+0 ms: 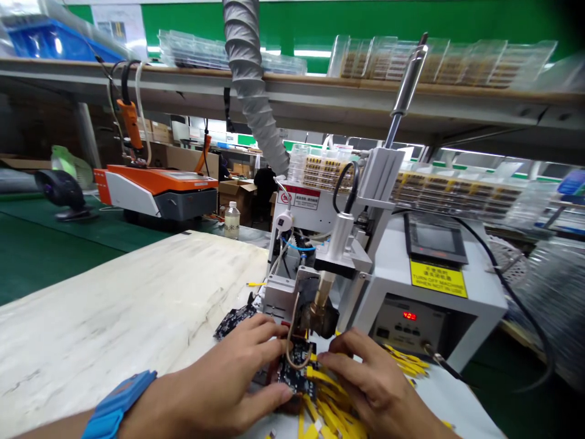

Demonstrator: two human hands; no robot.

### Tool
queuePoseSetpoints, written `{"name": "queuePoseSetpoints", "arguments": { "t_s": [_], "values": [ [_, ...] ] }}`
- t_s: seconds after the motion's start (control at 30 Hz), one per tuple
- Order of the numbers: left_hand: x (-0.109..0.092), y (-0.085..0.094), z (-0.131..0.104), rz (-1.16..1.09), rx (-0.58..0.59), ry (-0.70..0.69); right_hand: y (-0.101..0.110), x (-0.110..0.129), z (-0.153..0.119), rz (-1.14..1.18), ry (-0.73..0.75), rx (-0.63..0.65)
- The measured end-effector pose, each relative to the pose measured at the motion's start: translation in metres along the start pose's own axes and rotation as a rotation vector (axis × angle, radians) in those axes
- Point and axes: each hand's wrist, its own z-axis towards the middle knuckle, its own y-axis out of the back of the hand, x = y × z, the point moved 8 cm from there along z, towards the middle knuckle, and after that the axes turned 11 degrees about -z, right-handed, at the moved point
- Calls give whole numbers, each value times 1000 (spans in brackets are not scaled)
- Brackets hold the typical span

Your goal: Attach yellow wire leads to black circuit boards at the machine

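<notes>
Both hands in close at the bottom of the frame, just right of center

Left hand (237,372) comes in from the lower left, back of it up, thumb and fingers spread apart, wrist in a blue band (121,402). Right hand (379,381) reaches in from the lower right, fingers bent, index and thumb tips close together.

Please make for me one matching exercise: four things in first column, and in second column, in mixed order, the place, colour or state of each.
1. Wristband
2. Ribbed hose
3. Bottle
4. Yellow strips

A. Standing upright
B. Heaped beside the right hand
C. Blue, worn on the left wrist
D. Grey, hanging down from above

Right pairs: 1-C, 2-D, 3-A, 4-B
</notes>
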Motion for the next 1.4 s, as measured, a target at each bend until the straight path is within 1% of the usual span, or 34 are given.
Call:
{"name": "queuePoseSetpoints", "arguments": {
  "t_s": [0.1, 0.2, 0.27, 0.37, 0.47, 0.67, 0.8, 0.87, 1.0, 1.07, 1.2, 1.4],
  "values": [
    [-4, -2, -1, 97, 12, -50, -6, 0, -3, -32, 15, 53],
    [-9, -8, -2, 274, 34, -123, -10, 0, -3, -20, 13, 91],
    [-10, -13, -3, 398, 63, -146, -9, 1, -2, 0, 13, 83],
    [-10, -20, -2, 544, 72, -177, -5, 3, 0, 13, 13, 36],
    [-11, -24, -3, 640, 50, -231, -4, 3, 1, 3, 16, 8],
    [-13, -31, -2, 774, 47, -303, -11, -5, -5, 25, -23, 4],
    [-16, -28, -2, 759, 21, -316, -11, -7, -8, 41, -33, 19],
    [-17, -23, -1, 665, -3, -298, -10, -6, -7, 43, -37, 20],
    [-14, -12, -1, 440, -26, -211, -8, -4, -4, 25, -28, 15],
    [-12, -10, -1, 399, -12, -188, -8, -4, -3, 20, -30, 12],
    [-4, -10, 0, 325, 69, -134, -9, -3, -3, 17, -34, 19],
    [-6, -5, -1, 309, 65, -132, -8, -3, -2, 35, -17, 15]
  ]
}}
